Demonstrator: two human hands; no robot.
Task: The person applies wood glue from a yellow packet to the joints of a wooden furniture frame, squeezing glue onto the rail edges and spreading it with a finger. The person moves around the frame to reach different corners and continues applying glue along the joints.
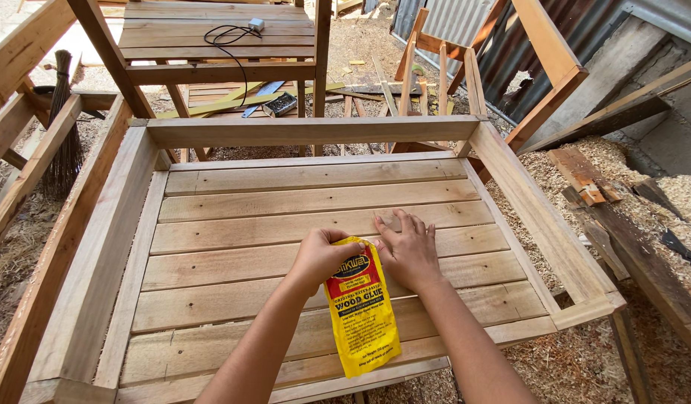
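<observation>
Both forearms are stretched forward over the slatted seat of an unfinished wooden bench frame (pixel 233 232). The left hand (pixel 320 258) is curled shut, pinching the top edge of a flat yellow plastic glue pouch with a red label (pixel 362 314). The right hand (pixel 409 251) is laid open, fingers spread, its thumb touching the pouch's top corner. The pouch hangs down across the front slats, slightly tilted and creased.

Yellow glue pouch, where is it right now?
In the head view the yellow pouch lies low and centre on the slatted wooden frame, its top pinched by the left hand, with the right hand beside it.
</observation>
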